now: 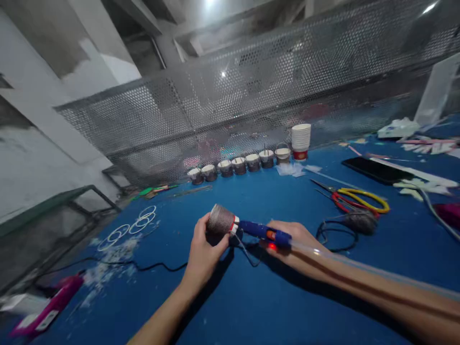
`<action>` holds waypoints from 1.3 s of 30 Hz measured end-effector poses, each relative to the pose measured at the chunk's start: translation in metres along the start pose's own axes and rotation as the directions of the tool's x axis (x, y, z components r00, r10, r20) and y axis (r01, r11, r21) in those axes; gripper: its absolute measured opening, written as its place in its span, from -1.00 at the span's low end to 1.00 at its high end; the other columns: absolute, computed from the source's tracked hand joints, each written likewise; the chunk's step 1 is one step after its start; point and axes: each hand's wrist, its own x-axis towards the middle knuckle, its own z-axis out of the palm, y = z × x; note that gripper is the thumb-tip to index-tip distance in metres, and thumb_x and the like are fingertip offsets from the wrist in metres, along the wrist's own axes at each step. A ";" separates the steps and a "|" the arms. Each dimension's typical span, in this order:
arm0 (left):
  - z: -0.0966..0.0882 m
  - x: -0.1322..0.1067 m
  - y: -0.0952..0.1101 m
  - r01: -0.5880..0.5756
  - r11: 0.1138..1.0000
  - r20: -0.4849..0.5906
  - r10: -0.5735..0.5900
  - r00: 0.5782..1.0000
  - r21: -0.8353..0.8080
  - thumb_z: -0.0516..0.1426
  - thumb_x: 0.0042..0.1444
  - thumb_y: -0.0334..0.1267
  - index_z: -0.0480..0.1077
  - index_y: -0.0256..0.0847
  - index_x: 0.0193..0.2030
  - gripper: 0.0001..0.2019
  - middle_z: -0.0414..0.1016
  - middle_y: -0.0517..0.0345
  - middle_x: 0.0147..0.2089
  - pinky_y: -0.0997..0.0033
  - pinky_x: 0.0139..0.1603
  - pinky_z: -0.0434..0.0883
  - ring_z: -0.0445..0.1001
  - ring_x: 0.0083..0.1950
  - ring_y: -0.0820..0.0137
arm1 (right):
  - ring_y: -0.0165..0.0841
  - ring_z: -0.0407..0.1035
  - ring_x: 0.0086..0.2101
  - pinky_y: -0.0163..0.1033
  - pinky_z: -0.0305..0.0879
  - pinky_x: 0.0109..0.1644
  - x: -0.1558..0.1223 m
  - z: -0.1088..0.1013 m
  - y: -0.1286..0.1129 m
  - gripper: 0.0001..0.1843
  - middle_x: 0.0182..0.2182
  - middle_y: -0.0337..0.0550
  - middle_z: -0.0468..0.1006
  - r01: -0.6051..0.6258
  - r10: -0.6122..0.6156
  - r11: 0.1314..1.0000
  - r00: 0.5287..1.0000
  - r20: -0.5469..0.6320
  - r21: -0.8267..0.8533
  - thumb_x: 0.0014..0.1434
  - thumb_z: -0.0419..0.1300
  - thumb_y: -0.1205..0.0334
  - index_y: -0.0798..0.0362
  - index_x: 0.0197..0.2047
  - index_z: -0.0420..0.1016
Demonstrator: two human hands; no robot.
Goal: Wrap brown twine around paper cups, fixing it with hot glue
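Observation:
My left hand (203,251) is closed around a small grey glittery cylinder (220,219), held just above the blue table (251,306). My right hand (293,239) grips a blue hot-glue gun (264,232) with a red light lit on its side. The gun's nozzle touches the cylinder's right end, where a red and white band shows. A clear glue stick (312,249) sticks out behind the gun along my right forearm. A thin dark cord hangs under the gun.
A row of several small filled cups (239,165) and a stack of white paper cups (301,139) stand at the back by the mesh fence. Red and yellow scissors (354,200), a black phone (377,170), white rings (138,224), a pink tool (53,306) and scraps lie around.

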 end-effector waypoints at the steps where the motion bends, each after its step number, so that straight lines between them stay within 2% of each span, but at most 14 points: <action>1: 0.000 0.000 -0.001 -0.008 1.000 -0.013 0.008 1.000 -0.006 0.22 -0.04 -0.12 0.25 -0.22 0.11 -0.45 0.36 -0.12 0.09 0.04 0.08 0.39 0.43 0.11 0.09 | -0.36 0.42 -0.44 -0.31 0.21 -0.34 0.000 0.001 -0.001 -0.89 -0.41 -0.17 0.57 -0.009 0.010 0.999 1.000 0.018 -0.034 0.12 0.12 0.27 0.05 -0.28 0.46; 8: -0.001 -0.004 0.001 -0.017 0.999 -0.047 0.015 0.999 -0.036 0.26 -0.06 -0.13 0.26 -0.17 0.12 -0.43 0.42 -0.09 0.03 0.08 -0.03 0.45 0.49 -0.04 0.17 | -0.31 0.46 -0.43 -0.29 0.19 -0.34 0.000 0.004 -0.009 -0.87 -0.43 -0.15 0.58 -0.051 0.058 0.990 0.997 0.054 -0.135 0.20 0.17 0.17 0.04 -0.28 0.46; 14: -0.001 -0.006 0.008 -0.042 0.999 -0.066 0.040 0.997 -0.025 0.27 -0.07 -0.15 0.30 -0.16 0.08 -0.47 0.45 0.01 -0.06 0.23 -0.20 0.47 0.47 -0.27 0.35 | -0.34 0.41 -0.49 -0.31 0.07 -0.41 -0.002 0.008 -0.011 -0.89 -0.48 -0.17 0.57 -0.013 0.021 0.978 0.999 0.036 -0.208 0.17 0.19 0.19 0.06 -0.30 0.47; 20: -0.001 -0.006 0.008 -0.029 1.000 -0.049 0.029 0.998 -0.011 0.24 -0.05 -0.14 0.27 -0.22 0.09 -0.46 0.43 0.00 -0.07 0.28 -0.27 0.44 0.41 -0.34 0.41 | -0.43 0.27 -0.58 -0.31 -0.02 -0.44 -0.004 0.012 -0.003 -0.91 -0.51 -0.19 0.55 0.167 -0.169 0.952 0.986 0.017 -0.258 0.17 0.16 0.26 0.09 -0.32 0.45; 25: 0.000 -0.006 0.009 -0.026 0.999 -0.065 0.024 0.998 -0.029 0.25 -0.07 -0.12 0.27 -0.20 0.08 -0.45 0.43 0.02 -0.09 0.29 -0.29 0.42 0.39 -0.37 0.43 | -0.47 0.15 -0.62 -0.31 -0.09 -0.45 -0.005 0.010 -0.001 -0.85 -0.58 -0.23 0.49 0.201 -0.220 0.927 0.975 -0.025 -0.317 0.19 0.12 0.28 0.09 -0.40 0.42; 30: -0.001 -0.006 0.009 -0.006 0.999 -0.059 0.004 0.998 -0.033 0.24 -0.10 -0.14 0.27 -0.19 0.07 -0.45 0.42 0.03 -0.09 0.29 -0.26 0.42 0.41 -0.34 0.41 | -0.48 0.12 -0.62 -0.31 -0.10 -0.45 -0.005 0.010 -0.005 -0.79 -0.57 -0.23 0.48 0.276 -0.293 0.911 0.956 -0.009 -0.307 0.23 0.09 0.25 0.09 -0.42 0.41; 36: -0.003 -0.004 0.012 0.000 0.998 -0.021 -0.002 1.000 -0.061 0.23 -0.08 -0.17 0.26 -0.17 0.07 -0.47 0.43 0.15 -0.22 0.32 -0.28 0.39 0.39 -0.37 0.41 | -0.47 0.14 -0.61 -0.32 -0.08 -0.44 -0.005 0.007 0.000 -0.84 -0.55 -0.22 0.49 0.247 -0.276 0.915 0.960 -0.045 -0.320 0.21 0.10 0.28 0.09 -0.39 0.42; 39: -0.004 -0.004 0.016 -0.002 0.996 0.001 0.002 1.000 -0.089 0.21 -0.09 -0.21 0.26 -0.17 0.05 -0.49 0.41 0.20 -0.27 0.33 -0.29 0.39 0.36 -0.39 0.43 | -0.46 0.15 -0.61 -0.32 -0.11 -0.46 -0.005 0.004 0.002 -0.84 -0.56 -0.23 0.49 0.219 -0.258 0.920 0.963 -0.082 -0.324 0.22 0.12 0.22 0.08 -0.38 0.41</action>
